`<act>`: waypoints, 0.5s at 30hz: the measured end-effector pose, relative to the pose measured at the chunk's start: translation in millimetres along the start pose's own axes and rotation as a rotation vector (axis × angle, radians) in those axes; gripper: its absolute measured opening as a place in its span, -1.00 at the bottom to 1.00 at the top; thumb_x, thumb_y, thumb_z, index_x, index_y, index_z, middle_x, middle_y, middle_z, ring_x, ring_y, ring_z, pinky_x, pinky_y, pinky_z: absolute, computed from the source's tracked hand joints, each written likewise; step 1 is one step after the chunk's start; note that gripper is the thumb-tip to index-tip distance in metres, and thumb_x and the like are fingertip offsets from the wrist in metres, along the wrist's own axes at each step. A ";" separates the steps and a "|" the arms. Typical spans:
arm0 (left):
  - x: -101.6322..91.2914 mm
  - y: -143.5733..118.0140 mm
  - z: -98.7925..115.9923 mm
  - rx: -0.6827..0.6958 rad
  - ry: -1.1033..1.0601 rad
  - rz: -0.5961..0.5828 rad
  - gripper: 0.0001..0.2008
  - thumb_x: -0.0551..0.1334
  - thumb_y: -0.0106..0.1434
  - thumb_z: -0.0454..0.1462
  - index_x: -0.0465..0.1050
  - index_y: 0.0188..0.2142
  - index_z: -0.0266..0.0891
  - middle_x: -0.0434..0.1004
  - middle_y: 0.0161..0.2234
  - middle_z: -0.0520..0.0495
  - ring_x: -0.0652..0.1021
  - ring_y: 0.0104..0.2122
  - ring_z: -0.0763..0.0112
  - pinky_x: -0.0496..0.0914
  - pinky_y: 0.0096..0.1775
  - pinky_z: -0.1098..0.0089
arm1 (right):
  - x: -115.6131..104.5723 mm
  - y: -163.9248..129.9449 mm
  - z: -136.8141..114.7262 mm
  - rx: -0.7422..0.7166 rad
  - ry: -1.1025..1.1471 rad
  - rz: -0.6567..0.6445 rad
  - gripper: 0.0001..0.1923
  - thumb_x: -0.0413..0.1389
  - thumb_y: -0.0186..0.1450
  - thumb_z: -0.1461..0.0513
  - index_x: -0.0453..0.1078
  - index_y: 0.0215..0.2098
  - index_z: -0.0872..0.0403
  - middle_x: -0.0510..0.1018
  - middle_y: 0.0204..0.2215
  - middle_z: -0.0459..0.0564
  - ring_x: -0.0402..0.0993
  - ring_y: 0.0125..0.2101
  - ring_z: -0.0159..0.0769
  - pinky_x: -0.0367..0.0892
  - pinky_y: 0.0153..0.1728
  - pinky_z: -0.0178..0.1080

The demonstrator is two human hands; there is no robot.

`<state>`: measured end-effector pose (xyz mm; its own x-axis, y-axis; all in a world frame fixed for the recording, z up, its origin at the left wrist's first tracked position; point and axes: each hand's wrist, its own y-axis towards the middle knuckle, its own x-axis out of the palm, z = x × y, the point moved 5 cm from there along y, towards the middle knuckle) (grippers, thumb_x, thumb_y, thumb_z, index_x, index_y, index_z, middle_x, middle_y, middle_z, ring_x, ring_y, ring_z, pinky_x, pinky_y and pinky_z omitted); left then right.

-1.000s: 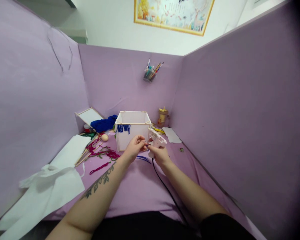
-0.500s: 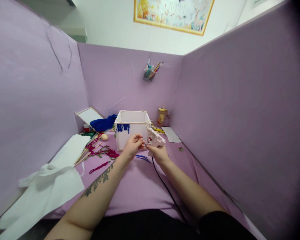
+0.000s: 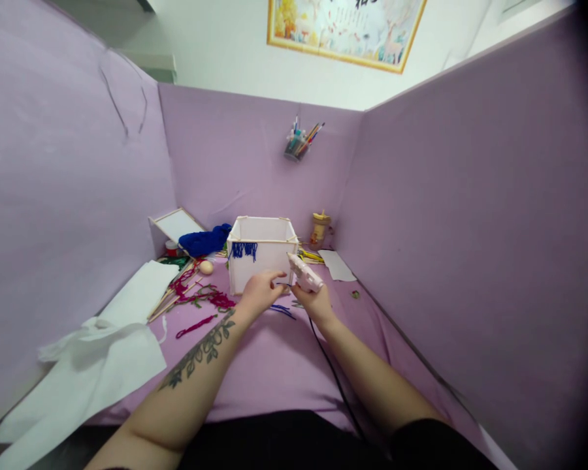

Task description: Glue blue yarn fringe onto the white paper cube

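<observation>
My right hand (image 3: 313,301) is closed round the handle of a pale pink hot glue gun (image 3: 306,274), its nozzle pointing up and away towards the box. Close by on the left is my left hand (image 3: 261,290), thumb and forefinger apart. A short dark blue yarn strand (image 3: 285,284) shows between the two hands; I cannot tell exactly what grips its ends. Behind them stands a white open-topped box (image 3: 269,254) edged with thin sticks. Blue yarn fringe (image 3: 244,250) hangs along the upper left of its front. Cut blue yarn pieces (image 3: 283,311) lie under my hands.
A blue yarn bundle (image 3: 203,241), magenta yarn (image 3: 220,299), wooden sticks (image 3: 164,303) and white cloth (image 3: 102,365) lie left. A yellowish cup (image 3: 319,230) and white paper (image 3: 337,266) are back right. The gun's black cord (image 3: 334,378) runs towards me. Purple panels surround the table.
My left thumb and forefinger have parted from their pinch, and that hand has turned palm down. The glue gun has tipped and lowered slightly in my right hand. The view has shifted a little.
</observation>
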<state>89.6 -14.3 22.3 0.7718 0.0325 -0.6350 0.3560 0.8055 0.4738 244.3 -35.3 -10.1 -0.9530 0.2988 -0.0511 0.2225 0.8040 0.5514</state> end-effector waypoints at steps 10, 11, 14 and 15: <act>5.4 -2.2 8.1 0.094 -0.010 -0.074 -0.79 0.15 0.23 -0.30 0.60 -0.35 -0.16 0.63 -0.33 -0.10 0.56 -0.30 0.28 0.35 -0.20 0.40 | -0.3 -1.2 5.9 0.127 0.163 0.054 -0.57 0.25 -0.04 0.25 0.47 -0.15 0.00 0.54 -0.36 -0.06 0.42 -0.31 -0.18 0.36 -0.30 -0.20; 5.6 -2.5 8.0 0.094 -0.007 -0.071 -0.79 0.15 0.22 -0.31 0.59 -0.37 -0.17 0.62 -0.34 -0.10 0.55 -0.31 0.28 0.34 -0.20 0.40 | -1.2 -1.3 6.2 0.135 0.172 0.063 -0.56 0.25 -0.05 0.26 0.46 -0.15 0.00 0.54 -0.36 -0.06 0.42 -0.31 -0.18 0.36 -0.30 -0.20; 7.7 -3.0 7.3 0.086 0.027 -0.076 -0.82 0.16 0.21 -0.31 0.56 -0.40 -0.19 0.59 -0.37 -0.12 0.53 -0.33 0.28 0.33 -0.23 0.41 | -2.8 -2.1 5.2 0.138 0.171 0.079 -0.55 0.25 -0.06 0.27 0.46 -0.15 0.01 0.54 -0.34 -0.05 0.43 -0.29 -0.17 0.37 -0.26 -0.18; 8.7 -3.0 6.9 0.079 0.039 -0.082 -0.82 0.16 0.21 -0.31 0.56 -0.41 -0.20 0.59 -0.37 -0.13 0.53 -0.33 0.28 0.33 -0.24 0.41 | -2.7 -2.4 4.4 0.136 0.162 0.077 -0.55 0.25 -0.06 0.27 0.46 -0.15 0.01 0.54 -0.33 -0.04 0.43 -0.28 -0.16 0.37 -0.24 -0.17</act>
<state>98.8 -20.5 19.6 0.7176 -0.0073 -0.6964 0.4586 0.7575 0.4646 247.2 -35.8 -15.0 -0.9502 0.2845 0.1270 0.3112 0.8472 0.4305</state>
